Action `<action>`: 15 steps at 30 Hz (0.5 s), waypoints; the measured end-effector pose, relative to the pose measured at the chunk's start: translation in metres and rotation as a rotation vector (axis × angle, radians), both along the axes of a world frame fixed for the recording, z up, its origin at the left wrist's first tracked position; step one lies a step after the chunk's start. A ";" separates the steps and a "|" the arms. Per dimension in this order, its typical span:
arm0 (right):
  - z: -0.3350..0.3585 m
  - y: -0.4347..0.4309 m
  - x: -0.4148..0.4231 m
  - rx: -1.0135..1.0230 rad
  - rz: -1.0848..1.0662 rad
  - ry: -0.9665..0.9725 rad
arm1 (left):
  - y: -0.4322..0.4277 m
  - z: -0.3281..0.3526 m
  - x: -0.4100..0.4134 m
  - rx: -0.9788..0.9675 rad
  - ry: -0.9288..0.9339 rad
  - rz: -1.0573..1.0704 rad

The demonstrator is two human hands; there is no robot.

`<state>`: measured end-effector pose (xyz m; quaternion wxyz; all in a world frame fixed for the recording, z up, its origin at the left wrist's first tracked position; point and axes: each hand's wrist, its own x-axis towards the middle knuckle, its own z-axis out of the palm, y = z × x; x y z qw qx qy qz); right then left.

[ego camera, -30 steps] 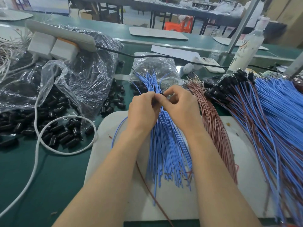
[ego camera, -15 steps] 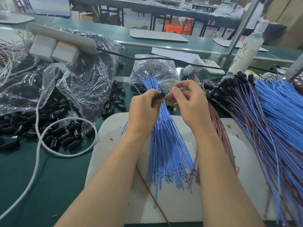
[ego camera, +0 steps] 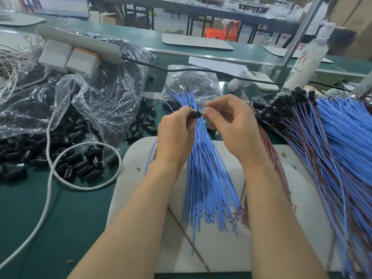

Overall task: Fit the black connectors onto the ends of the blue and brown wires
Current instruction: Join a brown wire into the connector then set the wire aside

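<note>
My left hand [ego camera: 175, 135] pinches a small black connector [ego camera: 195, 114] at its fingertips, above a fan of loose blue wires [ego camera: 207, 178] on a white board [ego camera: 221, 250]. My right hand [ego camera: 231, 125] pinches a thin wire end right beside the connector; the two hands almost touch. A bundle of brown wires [ego camera: 275, 162] lies right of the blue ones, partly under my right forearm. Loose black connectors [ego camera: 80, 166] lie heaped on the green table at left. Wires fitted with black connectors [ego camera: 285, 105] are piled at right.
A clear plastic bag [ego camera: 96, 97] of connectors and a white power strip [ego camera: 80, 43] sit at the back left. A white cable [ego camera: 50, 178] loops over the table. A smaller bag [ego camera: 191, 81], a phone [ego camera: 261, 80] and a white bottle [ego camera: 306, 61] stand behind.
Both hands have lifted slightly off the blue wires and moved apart a little. The black connector, hidden a second ago, now shows at my left fingertips.
</note>
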<state>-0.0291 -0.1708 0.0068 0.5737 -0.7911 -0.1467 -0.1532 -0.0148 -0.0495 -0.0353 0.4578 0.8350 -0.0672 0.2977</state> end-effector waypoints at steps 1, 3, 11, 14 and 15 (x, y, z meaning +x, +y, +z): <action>0.000 0.000 0.000 -0.020 -0.016 -0.012 | 0.000 0.000 0.000 0.004 0.001 0.004; -0.001 0.000 0.001 -0.064 -0.048 -0.034 | 0.000 0.001 -0.001 0.009 0.010 0.017; -0.002 0.003 -0.001 -0.244 -0.123 -0.123 | -0.002 0.006 -0.003 0.079 0.083 0.069; -0.002 0.005 -0.001 -0.304 -0.158 -0.153 | -0.003 0.006 -0.003 0.139 0.103 0.086; -0.003 0.005 -0.001 -0.314 -0.166 -0.157 | -0.003 0.006 -0.003 0.152 0.109 0.088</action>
